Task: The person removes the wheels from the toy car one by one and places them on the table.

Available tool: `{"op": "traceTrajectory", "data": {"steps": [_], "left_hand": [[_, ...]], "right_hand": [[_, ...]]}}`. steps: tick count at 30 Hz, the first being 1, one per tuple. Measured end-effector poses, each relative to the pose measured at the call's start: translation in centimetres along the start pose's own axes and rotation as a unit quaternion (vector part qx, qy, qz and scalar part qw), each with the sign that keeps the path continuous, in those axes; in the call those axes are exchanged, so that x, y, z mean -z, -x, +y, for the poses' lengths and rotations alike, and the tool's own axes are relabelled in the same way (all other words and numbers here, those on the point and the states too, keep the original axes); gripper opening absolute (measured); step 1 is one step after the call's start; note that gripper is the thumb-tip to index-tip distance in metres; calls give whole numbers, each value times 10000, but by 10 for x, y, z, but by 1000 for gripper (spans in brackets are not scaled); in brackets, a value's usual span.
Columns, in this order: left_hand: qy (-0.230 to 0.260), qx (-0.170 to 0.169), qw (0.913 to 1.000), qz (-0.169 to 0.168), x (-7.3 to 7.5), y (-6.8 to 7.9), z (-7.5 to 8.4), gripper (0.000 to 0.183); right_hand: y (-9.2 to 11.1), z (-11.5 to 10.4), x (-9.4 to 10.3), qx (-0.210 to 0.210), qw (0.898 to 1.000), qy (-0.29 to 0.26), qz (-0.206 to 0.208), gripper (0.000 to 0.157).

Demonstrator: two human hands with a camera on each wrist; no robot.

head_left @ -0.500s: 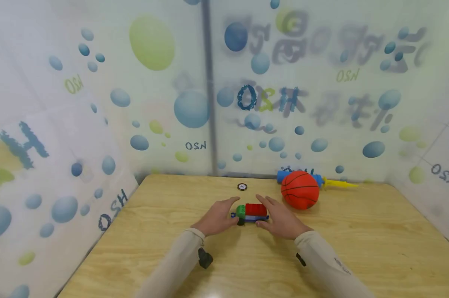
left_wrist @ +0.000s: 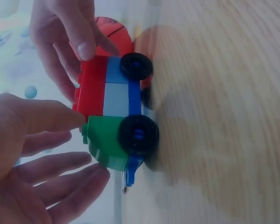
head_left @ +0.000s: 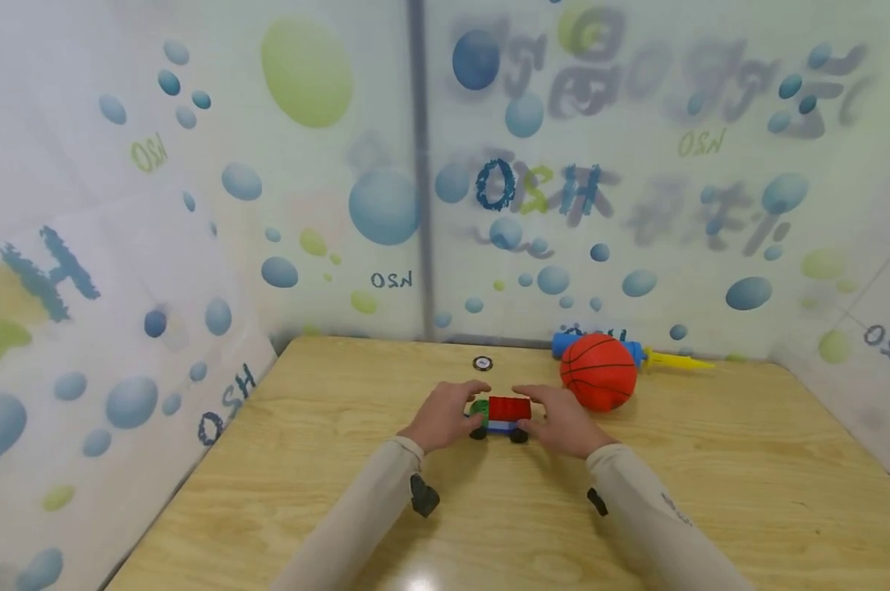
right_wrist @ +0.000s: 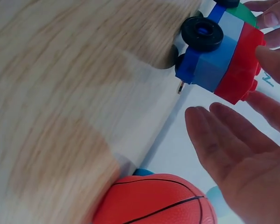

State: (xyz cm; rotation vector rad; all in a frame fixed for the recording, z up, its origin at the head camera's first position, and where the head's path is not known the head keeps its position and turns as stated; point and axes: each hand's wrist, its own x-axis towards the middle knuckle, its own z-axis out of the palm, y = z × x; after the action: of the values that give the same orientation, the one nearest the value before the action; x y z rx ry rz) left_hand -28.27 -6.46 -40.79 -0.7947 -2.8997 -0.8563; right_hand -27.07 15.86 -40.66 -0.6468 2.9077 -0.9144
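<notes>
Describer: In front of you, a toy truck (head_left: 510, 408) stands upright, wheels down, on the desk (head_left: 231, 509). Its green cab (left_wrist: 105, 135) faces your left; red blocks (left_wrist: 93, 88) top the body to your right.

Coach: How do your 2 hands stand?

Describer: Your left grip (head_left: 445, 417) is at the cab end and your right grip (head_left: 563, 420) at the other. In both, thumb and fingers are spread, not clamped. Each thumb meets or nearly meets the truck; you can't tell which from these views.

Coach: The step looks like taking hold of it from both ends. Bring thumb and fingers in evenly, low on the solid body, since pressure on the top blocks might loosen them. Push equally from both sides, or it could roll on its black wheels (left_wrist: 138, 135).

Describer: Beyond your right grip sits a red ball (head_left: 598, 373), partly hiding a blue-and-yellow pump-like toy (head_left: 677, 360). A round chip (head_left: 483, 363) lies past the truck.

Coach: Mind your right knuckles: that ball is near.
</notes>
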Motion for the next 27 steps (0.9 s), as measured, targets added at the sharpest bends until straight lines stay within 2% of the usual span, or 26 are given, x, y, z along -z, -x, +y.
{"op": "traceTrajectory", "data": {"steps": [3,7,13,18,23,27], "left_hand": [[107,-48,9999,-25,-4,-2,0,42],[123,-54,9999,-23,-7,-4,1,39],[61,-93,9999,-44,-5,-5,0,40],[102,-87,9999,-77,-2,-7,-1,41],[301,-78,9993,-193,1,-6,-2,41],[715,2,9970,-307,5,-4,-4,42]], "right_hand": [[1,3,1,-34,10000,-89,-17,56],[0,4,-1,-19,10000,55,42,52],[-5,7,-6,-60,9996,80,254,44],[-9,9,-5,145,9992,-60,355,41],[-12,11,-2,363,9985,-224,338,41],[-12,10,2,352,9979,-498,231,41]]}}
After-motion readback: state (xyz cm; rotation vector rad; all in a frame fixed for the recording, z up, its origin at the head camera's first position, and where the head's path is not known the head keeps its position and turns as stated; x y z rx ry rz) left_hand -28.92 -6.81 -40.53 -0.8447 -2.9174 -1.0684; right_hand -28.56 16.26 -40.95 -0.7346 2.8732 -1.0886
